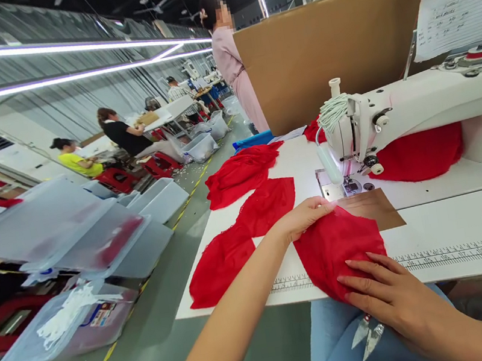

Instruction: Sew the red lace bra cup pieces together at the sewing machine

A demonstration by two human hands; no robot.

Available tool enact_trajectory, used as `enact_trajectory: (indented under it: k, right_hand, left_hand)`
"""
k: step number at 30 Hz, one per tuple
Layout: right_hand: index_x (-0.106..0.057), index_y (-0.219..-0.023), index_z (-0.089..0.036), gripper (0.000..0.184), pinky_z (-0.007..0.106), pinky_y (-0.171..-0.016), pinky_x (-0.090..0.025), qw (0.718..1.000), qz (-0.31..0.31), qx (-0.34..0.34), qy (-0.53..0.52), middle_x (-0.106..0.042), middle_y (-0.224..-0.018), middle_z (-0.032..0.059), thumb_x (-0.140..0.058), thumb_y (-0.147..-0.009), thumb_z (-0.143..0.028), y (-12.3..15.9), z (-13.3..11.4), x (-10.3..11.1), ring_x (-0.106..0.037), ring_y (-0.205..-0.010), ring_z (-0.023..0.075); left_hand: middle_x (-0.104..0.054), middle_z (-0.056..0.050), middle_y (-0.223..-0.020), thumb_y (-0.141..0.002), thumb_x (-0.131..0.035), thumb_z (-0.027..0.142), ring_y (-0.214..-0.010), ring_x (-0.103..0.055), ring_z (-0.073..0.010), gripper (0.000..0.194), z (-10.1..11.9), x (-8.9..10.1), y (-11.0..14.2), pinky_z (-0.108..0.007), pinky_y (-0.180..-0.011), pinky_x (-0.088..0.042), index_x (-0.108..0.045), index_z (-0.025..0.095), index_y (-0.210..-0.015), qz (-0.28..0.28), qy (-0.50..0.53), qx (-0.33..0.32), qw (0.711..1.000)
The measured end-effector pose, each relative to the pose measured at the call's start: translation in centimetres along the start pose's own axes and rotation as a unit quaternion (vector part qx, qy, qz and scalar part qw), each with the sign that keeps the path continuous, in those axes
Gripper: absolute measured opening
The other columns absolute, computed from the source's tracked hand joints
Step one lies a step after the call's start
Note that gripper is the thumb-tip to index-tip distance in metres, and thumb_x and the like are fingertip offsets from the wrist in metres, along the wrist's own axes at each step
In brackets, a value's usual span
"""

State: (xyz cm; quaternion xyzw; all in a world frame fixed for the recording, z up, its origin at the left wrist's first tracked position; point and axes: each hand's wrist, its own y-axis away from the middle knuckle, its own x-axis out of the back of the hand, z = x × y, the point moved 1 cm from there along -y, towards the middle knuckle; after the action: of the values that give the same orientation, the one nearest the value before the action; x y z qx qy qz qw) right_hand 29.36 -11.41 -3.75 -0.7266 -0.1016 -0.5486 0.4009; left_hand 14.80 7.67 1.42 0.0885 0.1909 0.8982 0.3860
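Observation:
A red lace fabric piece (338, 244) lies on the white sewing table (457, 219), just in front of the sewing machine (417, 110) and its presser foot (351, 184). My left hand (304, 216) rests flat on the piece's far left corner, fingers stretched toward the needle plate. My right hand (387, 291) lies flat on the near edge of the same piece, fingers spread. Small thread snips (368, 334) hang below my right hand, over my lap.
More red lace pieces (240, 174) trail across the table's left side, and a red heap (419, 152) sits behind the machine. A cardboard screen (329, 44) stands at the back. Clear plastic bins (70, 232) line the aisle at left, where other people work.

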Motion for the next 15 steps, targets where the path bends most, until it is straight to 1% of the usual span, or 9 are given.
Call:
enact_trajectory:
  k: [2, 3, 5, 7, 9, 10, 11, 13, 15]
  right_hand:
    - [-0.071, -0.122, -0.021, 0.046, 0.049, -0.102, -0.050, 1.000, 0.000, 0.014, 0.005, -0.070, -0.134, 0.0040, -0.050, -0.085, -0.003, -0.2, -0.2, 0.0, -0.063, -0.124, 0.0311]
    - [-0.070, -0.122, -0.021, 0.046, 0.048, -0.102, -0.051, 1.000, 0.001, 0.020, 0.006, -0.070, -0.135, 0.0043, -0.050, -0.085, -0.003, -0.4, -0.3, 0.1, -0.063, -0.124, 0.0309]
    - [-0.069, -0.125, -0.021, 0.047, 0.048, -0.102, -0.052, 1.000, 0.004, 0.024, 0.002, -0.070, -0.135, 0.0043, -0.050, -0.087, -0.003, -0.5, -0.3, 0.1, -0.064, -0.124, 0.0302]
    - [-0.068, -0.127, -0.021, 0.046, 0.048, -0.103, -0.052, 1.000, 0.004, 0.026, -0.005, -0.069, -0.136, 0.0047, -0.050, -0.088, -0.003, -0.6, -0.3, 0.1, -0.063, -0.125, 0.0298]
    - [-0.067, -0.127, -0.021, 0.047, 0.048, -0.103, -0.052, 1.000, 0.003, 0.026, -0.009, -0.069, -0.136, 0.0061, -0.050, -0.088, -0.003, -0.6, -0.3, 0.1, -0.063, -0.125, 0.0295]
    - [-0.067, -0.127, -0.020, 0.047, 0.048, -0.104, -0.052, 1.000, 0.003, 0.026, -0.009, -0.069, -0.136, 0.0070, -0.049, -0.088, -0.002, -0.6, -0.3, 0.2, -0.063, -0.126, 0.0294]
    - [-0.067, -0.127, -0.020, 0.048, 0.047, -0.104, -0.052, 1.000, 0.006, 0.027, -0.010, -0.069, -0.136, 0.0077, -0.048, -0.087, -0.001, -0.5, -0.4, 0.3, -0.063, -0.126, 0.0291]
    - [-0.066, -0.127, -0.019, 0.050, 0.046, -0.104, -0.052, 0.999, 0.032, 0.027, -0.019, -0.069, -0.136, 0.0093, -0.046, -0.086, 0.001, -0.4, -0.3, 0.7, -0.062, -0.127, 0.0278]
    - [-0.065, -0.128, -0.020, 0.053, 0.041, -0.100, -0.055, 0.995, 0.083, 0.003, -0.056, -0.069, -0.136, 0.0108, -0.044, -0.085, 0.002, -0.4, 0.2, 1.4, -0.065, -0.122, 0.0244]
  left_hand:
    - [-0.066, 0.001, -0.081, -0.057, -0.093, 0.055, -0.071, -0.062, -0.0141, 0.061, 0.2, 0.0, 0.0, -0.027, -0.071, -0.046, -0.060, 0.019, -0.095, 0.006, -0.016, -0.012, 1.000]
    - [-0.066, 0.001, -0.082, -0.061, -0.092, 0.049, -0.072, -0.062, -0.0138, 0.058, 0.3, -0.1, -0.1, -0.027, -0.071, -0.045, -0.061, 0.020, -0.100, 0.010, -0.041, -0.025, 0.999]
    - [-0.066, -0.001, -0.084, -0.070, -0.087, 0.044, -0.075, -0.061, -0.0152, 0.050, 0.6, -0.4, -0.4, -0.027, -0.071, -0.044, -0.063, 0.018, -0.105, 0.035, -0.129, -0.054, 0.990]
    - [-0.066, -0.002, -0.085, -0.074, -0.083, 0.042, -0.080, -0.061, -0.0186, 0.041, 1.0, -0.8, -0.7, -0.028, -0.071, -0.042, -0.066, 0.018, -0.103, 0.089, -0.256, -0.073, 0.960]
    - [-0.066, -0.003, -0.085, -0.074, -0.082, 0.041, -0.082, -0.060, -0.0215, 0.032, 1.4, -1.3, -1.1, -0.029, -0.071, -0.040, -0.067, 0.019, -0.093, 0.136, -0.370, -0.074, 0.916]
    - [-0.065, -0.002, -0.084, -0.074, -0.083, 0.039, -0.082, -0.059, -0.0220, 0.029, 1.5, -1.5, -1.3, -0.029, -0.070, -0.040, -0.066, 0.020, -0.087, 0.142, -0.405, -0.070, 0.901]
    - [-0.064, -0.002, -0.082, -0.074, -0.082, 0.036, -0.080, -0.058, -0.0217, 0.025, 1.6, -1.7, -1.4, -0.029, -0.070, -0.039, -0.065, 0.020, -0.083, 0.137, -0.423, -0.066, 0.893]
    - [-0.062, 0.000, -0.076, -0.076, -0.079, 0.032, -0.076, -0.056, -0.0194, 0.021, 1.7, -1.8, -1.4, -0.028, -0.067, -0.037, -0.062, 0.020, -0.076, 0.111, -0.424, -0.071, 0.896]
    - [-0.058, 0.002, -0.073, -0.080, -0.074, 0.030, -0.073, -0.053, -0.0170, 0.019, 1.6, -1.7, -1.1, -0.026, -0.065, -0.036, -0.059, 0.020, -0.074, 0.089, -0.411, -0.086, 0.903]
